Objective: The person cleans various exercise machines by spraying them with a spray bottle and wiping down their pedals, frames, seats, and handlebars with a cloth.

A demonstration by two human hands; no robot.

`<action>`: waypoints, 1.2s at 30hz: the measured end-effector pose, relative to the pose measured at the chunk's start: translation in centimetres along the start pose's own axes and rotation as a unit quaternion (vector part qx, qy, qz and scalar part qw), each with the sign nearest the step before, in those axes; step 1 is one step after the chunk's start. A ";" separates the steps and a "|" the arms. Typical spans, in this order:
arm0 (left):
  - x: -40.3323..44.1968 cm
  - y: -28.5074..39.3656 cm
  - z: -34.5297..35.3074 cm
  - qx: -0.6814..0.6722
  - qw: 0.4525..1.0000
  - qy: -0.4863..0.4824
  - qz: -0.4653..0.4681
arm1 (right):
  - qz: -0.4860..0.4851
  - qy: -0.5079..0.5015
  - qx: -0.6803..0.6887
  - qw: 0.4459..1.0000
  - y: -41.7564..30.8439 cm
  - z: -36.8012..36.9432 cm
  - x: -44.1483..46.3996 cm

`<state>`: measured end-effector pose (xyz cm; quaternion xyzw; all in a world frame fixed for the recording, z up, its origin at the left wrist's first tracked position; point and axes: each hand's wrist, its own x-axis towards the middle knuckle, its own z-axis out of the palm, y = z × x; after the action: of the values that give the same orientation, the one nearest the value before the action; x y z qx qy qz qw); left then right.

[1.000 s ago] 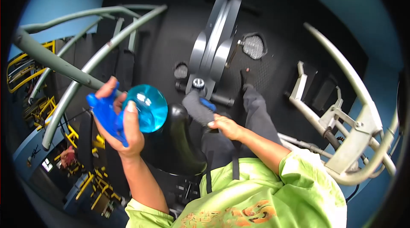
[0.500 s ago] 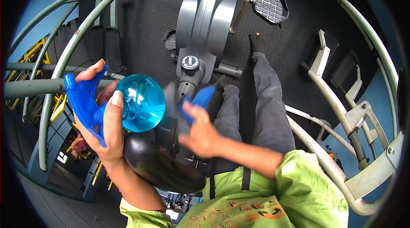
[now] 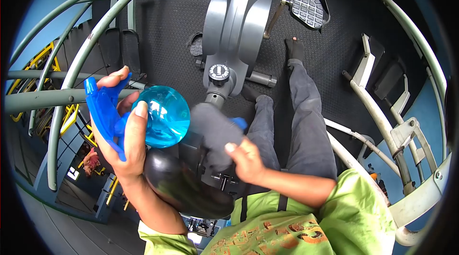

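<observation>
In my left hand (image 3: 126,130) is a spray bottle (image 3: 165,117) with a round body of clear blue liquid and a blue trigger head. It is held above the front of a glossy black bike saddle (image 3: 184,183). My right hand (image 3: 247,159) grips a grey cloth (image 3: 217,133), blurred by motion, with a blue part showing at its far side. The cloth is just right of the saddle, below the round adjustment knob (image 3: 219,73) of the exercise bike (image 3: 239,21). Whether it touches the bike cannot be told.
One pedal (image 3: 308,10) sticks out to the right of the bike, another (image 3: 196,44) to the left. Curved metal machine frames (image 3: 103,21) stand at the left and right (image 3: 373,99). A person (image 3: 91,162) shows far off at the lower left.
The camera view has come closer to the bike. The cloth and my right hand have shifted about, the cloth's grey side now facing up again. The bottle stays in my left hand.
</observation>
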<state>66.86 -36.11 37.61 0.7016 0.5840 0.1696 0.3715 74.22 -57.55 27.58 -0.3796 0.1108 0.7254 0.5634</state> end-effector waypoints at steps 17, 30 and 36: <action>-0.3 -1.0 -0.4 0.058 0.998 -0.002 0.026 | -0.446 -0.426 -0.550 0.564 -3.5 -0.1 4.7; 0.0 -2.0 -0.7 0.047 0.998 -0.037 0.008 | -0.338 -0.322 -0.377 0.800 2.4 -2.7 0.3; 0.0 -2.1 -0.6 0.036 0.999 -0.036 0.009 | -0.175 -0.110 -0.468 0.859 -1.1 -7.7 2.0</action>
<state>64.99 -35.78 36.48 0.7253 0.5699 0.1262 0.3649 78.37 -60.23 21.26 -0.5295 -0.3725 0.6185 0.4453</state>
